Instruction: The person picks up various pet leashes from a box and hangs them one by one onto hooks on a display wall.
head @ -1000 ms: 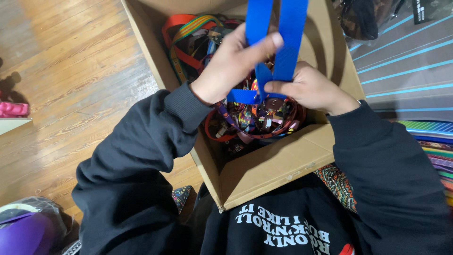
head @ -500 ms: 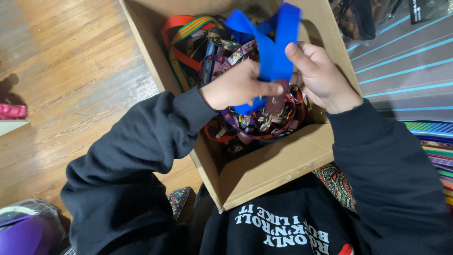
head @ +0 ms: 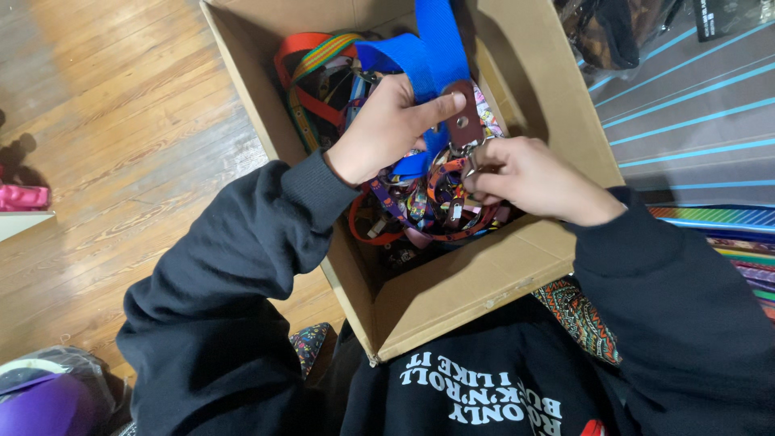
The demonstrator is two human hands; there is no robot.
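Blue webbing of a strap [head: 428,56] is pinched in the left hand [head: 387,129] just above its brown leather tab [head: 463,117]; the metal clip [head: 471,165] below is gripped by the right hand's [head: 525,178] fingertips; both are held over the cardboard box [head: 476,282]; many patterned straps [head: 420,202] lie tangled inside, so the sorting appears barely begun and most is judged left.

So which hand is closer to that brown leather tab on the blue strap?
Left. The left hand grips the blue strap with its thumb pressing on the brown tab. The right hand is just below it, pinching the metal clip hanging from the tab.
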